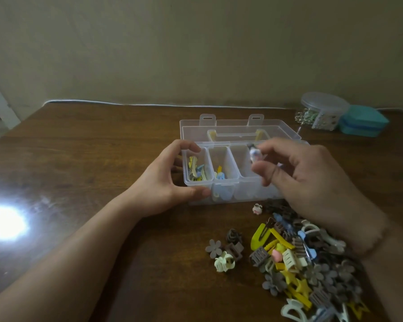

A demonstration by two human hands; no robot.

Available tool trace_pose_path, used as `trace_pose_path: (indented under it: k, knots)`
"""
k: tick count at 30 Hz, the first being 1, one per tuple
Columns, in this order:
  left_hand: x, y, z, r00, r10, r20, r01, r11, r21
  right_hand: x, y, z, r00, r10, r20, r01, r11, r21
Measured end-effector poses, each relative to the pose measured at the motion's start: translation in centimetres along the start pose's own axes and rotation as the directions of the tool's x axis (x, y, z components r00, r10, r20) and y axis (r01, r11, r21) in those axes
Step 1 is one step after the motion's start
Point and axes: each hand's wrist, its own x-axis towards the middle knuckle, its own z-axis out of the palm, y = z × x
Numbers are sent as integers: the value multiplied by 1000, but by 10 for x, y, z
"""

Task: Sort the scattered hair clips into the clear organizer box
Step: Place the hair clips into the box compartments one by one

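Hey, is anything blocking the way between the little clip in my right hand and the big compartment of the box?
Nothing visible does. The right hand pinches a small white clip right above the large compartment of the organizer box, whose lid lies open behind. The left hand holds the box's left end, clear of that compartment.

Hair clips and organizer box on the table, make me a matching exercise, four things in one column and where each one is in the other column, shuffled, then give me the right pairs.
Things:
1. left hand
2. white clip
3. clip pile
4. teal box

Places:
A. far right of the table, beside a clear round container
B. on the table in front of the organizer box, to the right
C. gripping the organizer box's left end
D. pinched in the right hand above the large compartment

Pairs: 1-C, 2-D, 3-B, 4-A
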Motion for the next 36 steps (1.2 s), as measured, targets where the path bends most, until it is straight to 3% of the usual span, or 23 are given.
trace_pose_path:
  k: [2, 8, 14, 17, 19, 25, 31, 34, 36]
  knots:
    - [0, 0, 0, 1000, -2, -2, 2, 1000, -11, 9, 4, 8, 994, 31, -106, -31, 1000, -1]
    - [-2, -1, 0, 1000, -1, 1, 1, 1000, -13, 15, 7, 21, 988, 29, -151, -42, 996, -85]
    - [-1, 0, -1, 1000, -7, -5, 7, 1000, -7, 0, -1, 1, 995, -100, 19, 102, 979, -175]
    - [-1, 0, 0, 1000, -9, -2, 9, 1000, -7, -11, -7, -4, 991, 83, 108, -41, 937, -347]
    - [-1, 0, 0, 1000, -7, -2, 7, 1000, -2, -13, -9, -1, 958, 239, 156, -125, 842, -524]
    - [-1, 1, 0, 1000, -7, -6, 7, 1000, 3, -12, -2, 10, 924, 318, 214, -105, 747, -656]
    - [-1, 1, 0, 1000, -3, -9, 3, 1000, 7, -12, -2, 13, 931, 206, 302, 39, 766, -642]
    - [-1, 1, 0, 1000, -2, -2, 2, 1000, 2, -11, 1, 15, 960, -26, 280, 186, 807, -560]
    - [-2, 1, 0, 1000, -1, 1, 1, 1000, 4, -10, -1, 16, 971, -198, 131, 237, 864, -445]
